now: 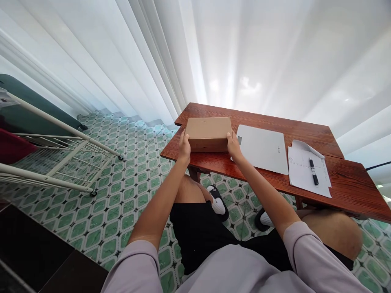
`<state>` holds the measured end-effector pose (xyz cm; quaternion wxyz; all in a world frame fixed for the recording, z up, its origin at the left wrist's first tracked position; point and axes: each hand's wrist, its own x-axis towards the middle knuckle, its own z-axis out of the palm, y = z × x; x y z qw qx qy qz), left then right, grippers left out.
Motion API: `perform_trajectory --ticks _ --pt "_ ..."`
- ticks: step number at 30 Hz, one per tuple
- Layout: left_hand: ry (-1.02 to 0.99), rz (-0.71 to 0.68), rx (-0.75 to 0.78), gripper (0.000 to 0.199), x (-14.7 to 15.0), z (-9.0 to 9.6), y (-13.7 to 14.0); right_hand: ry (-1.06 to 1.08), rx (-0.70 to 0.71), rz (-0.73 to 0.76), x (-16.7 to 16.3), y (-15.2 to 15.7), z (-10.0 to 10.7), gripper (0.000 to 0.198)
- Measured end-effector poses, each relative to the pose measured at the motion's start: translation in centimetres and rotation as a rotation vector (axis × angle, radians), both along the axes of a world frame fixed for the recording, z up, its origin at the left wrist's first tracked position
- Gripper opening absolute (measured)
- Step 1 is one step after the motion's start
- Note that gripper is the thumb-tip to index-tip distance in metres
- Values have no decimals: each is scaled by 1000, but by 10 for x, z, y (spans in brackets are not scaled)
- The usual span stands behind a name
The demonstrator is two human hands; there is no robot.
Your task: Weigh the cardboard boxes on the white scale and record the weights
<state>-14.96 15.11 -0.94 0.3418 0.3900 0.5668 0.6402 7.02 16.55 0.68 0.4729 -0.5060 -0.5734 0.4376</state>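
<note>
Head view: shows a closed brown cardboard box [208,133] sitting flat on the near left corner of a reddish wooden table [351,183], clasped at both short ends. Left hand [184,147] pressed to the left end, fingers curled round onto the side wall, thumb up by the top edge; right hand [233,147] mirroring it on the right end, fingers likewise wrapped on the cardboard. Reads as the gripping stage, with the box resting on the wood and its lid shut. Calls, by the look of it, for even inward pressure from both palms and a level hold, plus care on the right, given a pale grey closed laptop [262,148] lying just beside the box and close to the right hand. Further right, white paper sheets [305,179] with a dark pen [313,171] on top, well apart from the box. Beyond the far edge, white pleated curtains [259,61] glowing with daylight. Below, a green and white patterned tiled floor [122,191], and to the left a white metal rack [61,138] standing on it
</note>
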Motion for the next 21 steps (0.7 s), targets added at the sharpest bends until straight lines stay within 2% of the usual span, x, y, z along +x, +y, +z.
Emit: perform_trajectory --ticks 8,11,13,15,17,21 --pt "66 88 1 51 4 -6 2 -71 65 4 2 3 -7 73" --pt "126 138 26 64 6 1 -3 -85 17 24 4 5 -8 79" --pt "187 162 78 71 8 12 -9 -73 -1 26 9 6 -5 86" --pt "315 168 186 71 12 28 -14 -56 53 -3 20 6 5 88" --pt "494 149 324 63 21 47 -18 -60 176 -33 36 4 22 79" --pt "821 41 554 49 55 83 -13 -201 353 -7 85 -9 71 35"
